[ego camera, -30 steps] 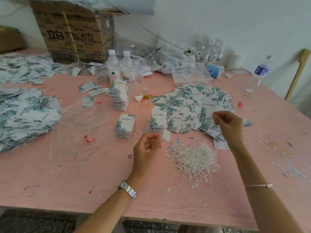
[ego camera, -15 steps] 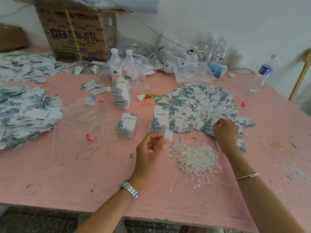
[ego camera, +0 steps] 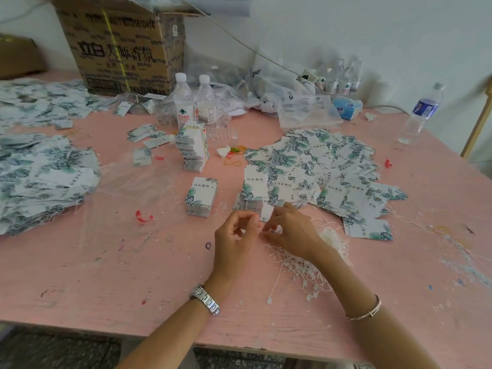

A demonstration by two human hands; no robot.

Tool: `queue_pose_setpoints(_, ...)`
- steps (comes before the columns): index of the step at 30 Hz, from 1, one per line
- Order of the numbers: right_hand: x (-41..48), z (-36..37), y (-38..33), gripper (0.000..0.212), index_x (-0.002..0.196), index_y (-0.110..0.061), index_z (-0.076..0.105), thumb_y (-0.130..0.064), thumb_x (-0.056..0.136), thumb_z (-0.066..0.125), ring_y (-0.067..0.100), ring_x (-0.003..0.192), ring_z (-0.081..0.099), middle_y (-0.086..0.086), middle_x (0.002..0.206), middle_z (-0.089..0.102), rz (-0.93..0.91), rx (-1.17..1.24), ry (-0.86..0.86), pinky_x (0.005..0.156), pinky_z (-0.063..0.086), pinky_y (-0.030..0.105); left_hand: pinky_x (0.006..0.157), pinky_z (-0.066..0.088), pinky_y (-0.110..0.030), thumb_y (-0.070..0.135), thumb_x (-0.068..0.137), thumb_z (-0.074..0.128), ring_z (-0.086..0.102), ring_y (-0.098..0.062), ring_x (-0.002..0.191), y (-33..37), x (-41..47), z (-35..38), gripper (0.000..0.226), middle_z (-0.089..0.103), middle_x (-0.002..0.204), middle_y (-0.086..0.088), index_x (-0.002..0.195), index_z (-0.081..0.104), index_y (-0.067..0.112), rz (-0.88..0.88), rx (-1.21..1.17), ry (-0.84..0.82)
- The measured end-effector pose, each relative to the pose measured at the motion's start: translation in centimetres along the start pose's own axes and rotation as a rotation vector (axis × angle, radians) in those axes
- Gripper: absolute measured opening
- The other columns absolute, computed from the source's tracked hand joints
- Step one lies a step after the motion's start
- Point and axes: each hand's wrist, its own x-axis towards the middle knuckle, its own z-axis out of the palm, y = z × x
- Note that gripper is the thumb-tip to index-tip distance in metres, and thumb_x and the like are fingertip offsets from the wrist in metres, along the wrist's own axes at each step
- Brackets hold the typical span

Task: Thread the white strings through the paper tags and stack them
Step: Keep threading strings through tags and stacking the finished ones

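Observation:
A tangle of white strings [ego camera: 306, 265] lies on the pink table [ego camera: 106, 275] in front of me. My right hand [ego camera: 295, 235] rests over its left part, fingertips pinching at a string near my left hand. My left hand [ego camera: 234, 235] hovers just to the left with fingers curled, thumb and forefinger close together beside a loose paper tag [ego camera: 267, 214]; what it pinches is too small to make out. A short stack of leaf-printed tags [ego camera: 253, 198] stands right behind both hands. Another neat stack [ego camera: 201, 197] stands to its left. Loose tags [ego camera: 327, 166] spread out to the right.
A taller tag stack [ego camera: 193, 149] and two water bottles [ego camera: 194, 105] stand mid-table. Big heaps of tags [ego camera: 40, 179] cover the left side. A cardboard box [ego camera: 119, 49] sits at the back, a bottle [ego camera: 420, 114] at far right. Clear plastic film [ego camera: 127, 187] lies left of centre.
My right hand left the loose tags on the right and swung left and nearer, onto the string pile beside my left hand. My left hand barely moved.

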Motion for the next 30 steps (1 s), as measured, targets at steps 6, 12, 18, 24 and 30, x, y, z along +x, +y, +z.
queue_pose_setpoints(6,0.1,0.5,-0.6,0.016,0.088,-0.014,0.075,-0.028,0.090,0.068,0.018,0.089,0.046,-0.005,0.084,0.057,-0.024,-0.025,-0.002,0.061,0.031,0.026,0.072,0.045,-0.016,0.015,0.090,0.073,0.060,-0.009,0.084,-0.6,0.2,0.0,0.013,0.069,0.092,0.013,0.098,0.073,0.026,0.110,0.248,-0.072)
queue_pose_setpoints(12,-0.6,0.8,-1.1,0.012,0.084,-0.005,0.069,-0.016,0.087,0.067,0.028,0.089,0.054,0.008,0.087,0.062,-0.079,-0.015,0.057,0.079,0.045,0.040,0.084,0.052,-0.039,0.010,0.089,0.073,0.058,-0.017,0.097,-1.3,0.5,-0.2,0.024,0.067,0.107,0.008,0.108,0.075,0.024,0.178,0.529,-0.088)
queue_pose_setpoints(18,-1.4,0.4,-1.0,0.010,0.082,-0.008,0.063,-0.008,0.088,0.070,0.020,0.078,0.051,0.002,0.082,0.058,-0.144,0.171,0.214,0.073,0.045,0.037,0.084,0.050,-0.043,0.015,0.089,0.075,0.057,-0.022,0.095,-1.4,0.5,-0.1,0.017,0.065,0.103,0.000,0.105,0.076,0.020,0.186,0.523,-0.120)
queue_pose_setpoints(24,-1.9,0.6,-0.1,0.008,0.085,-0.018,0.062,-0.019,0.092,0.067,0.015,0.065,0.048,-0.007,0.074,0.056,-0.019,0.422,0.209,0.062,0.044,0.035,0.074,0.052,-0.034,0.019,0.088,0.077,0.060,-0.016,0.086,-1.2,0.6,-0.1,0.010,0.065,0.094,0.006,0.097,0.079,0.022,0.203,0.474,-0.097)
queue_pose_setpoints(30,-1.6,1.2,0.1,0.004,0.090,-0.017,0.069,-0.020,0.092,0.068,0.009,0.064,0.052,-0.007,0.073,0.061,-0.001,0.514,0.230,0.061,0.044,0.025,0.072,0.051,-0.024,0.017,0.091,0.073,0.062,-0.008,0.078,-0.9,0.7,-0.4,0.007,0.071,0.091,0.012,0.094,0.077,0.022,0.208,0.407,-0.036)
